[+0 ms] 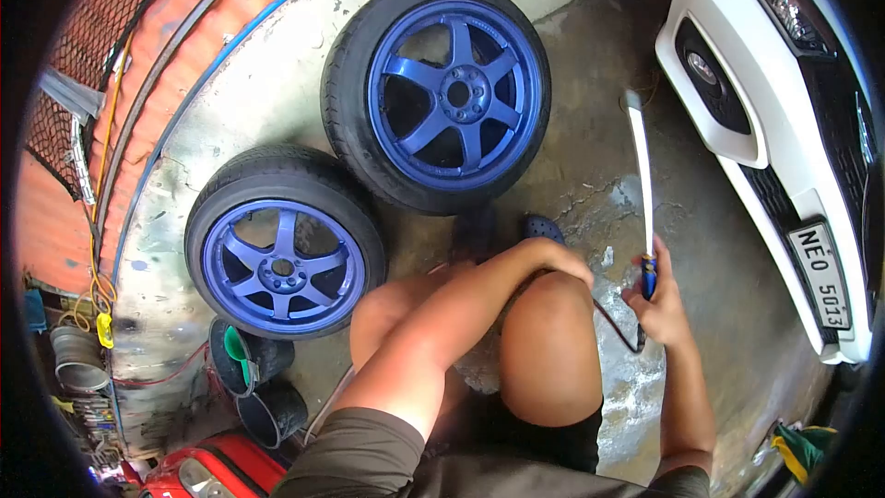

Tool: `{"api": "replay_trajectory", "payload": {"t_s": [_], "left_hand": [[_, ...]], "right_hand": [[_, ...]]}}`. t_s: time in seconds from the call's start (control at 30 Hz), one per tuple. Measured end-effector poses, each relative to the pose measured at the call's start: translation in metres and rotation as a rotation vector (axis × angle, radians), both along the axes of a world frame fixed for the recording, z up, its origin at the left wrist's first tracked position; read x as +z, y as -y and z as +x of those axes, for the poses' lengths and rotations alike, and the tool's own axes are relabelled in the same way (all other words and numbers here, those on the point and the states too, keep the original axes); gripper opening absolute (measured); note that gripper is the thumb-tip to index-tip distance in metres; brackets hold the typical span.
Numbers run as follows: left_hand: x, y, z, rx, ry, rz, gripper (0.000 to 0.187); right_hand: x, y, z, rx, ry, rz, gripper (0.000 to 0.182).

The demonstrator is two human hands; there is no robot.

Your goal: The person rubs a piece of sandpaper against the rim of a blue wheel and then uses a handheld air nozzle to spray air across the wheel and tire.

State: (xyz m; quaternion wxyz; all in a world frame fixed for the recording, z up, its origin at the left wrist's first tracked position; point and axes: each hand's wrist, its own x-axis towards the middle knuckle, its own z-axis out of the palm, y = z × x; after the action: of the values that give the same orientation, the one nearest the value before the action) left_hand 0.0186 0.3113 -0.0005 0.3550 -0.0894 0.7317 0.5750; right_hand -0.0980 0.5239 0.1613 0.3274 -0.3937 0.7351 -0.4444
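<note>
While the right hand (656, 300) grips a tire iron (642, 166), the left hand (562, 263) rests loosely open on a knee (548, 332).

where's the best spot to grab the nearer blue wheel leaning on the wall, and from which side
Probably by the tyre's top edge, coming from above and in front. The nearer wheel leans against the wall with its blue spoked face outward, so the rubber tread on top is exposed and free. The gaps between the spokes would also take fingers. The right hand already holds a long tool; the left hand rests on the knee.
</note>
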Motion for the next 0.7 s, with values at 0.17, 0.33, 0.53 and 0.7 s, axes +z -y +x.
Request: {"api": "replay_trajectory", "payload": {"t_s": [0.17,0.33,0.53,0.7], "left_hand": [[0.049,0.027,0.007,-0.099,-0.027,-0.315,0.069],[0.134,0.108,0.117,0.236,-0.262,-1.093,0.057],[0.126,0.176,0.246,0.691,-0.538,-1.818,0.047],[0.106,0.206,0.270,0.975,-0.696,-2.015,0.058]], "right_hand": [[-0.001,0.084,-0.011,0.404,-0.537,-0.315,0.045],[-0.010,0.167,-0.005,0.369,-0.390,0.072,0.037],[-0.069,0.243,-0.005,0.393,-0.427,0.077,0.039],[-0.114,0.268,-0.003,0.350,-0.375,0.061,0.038]]}}
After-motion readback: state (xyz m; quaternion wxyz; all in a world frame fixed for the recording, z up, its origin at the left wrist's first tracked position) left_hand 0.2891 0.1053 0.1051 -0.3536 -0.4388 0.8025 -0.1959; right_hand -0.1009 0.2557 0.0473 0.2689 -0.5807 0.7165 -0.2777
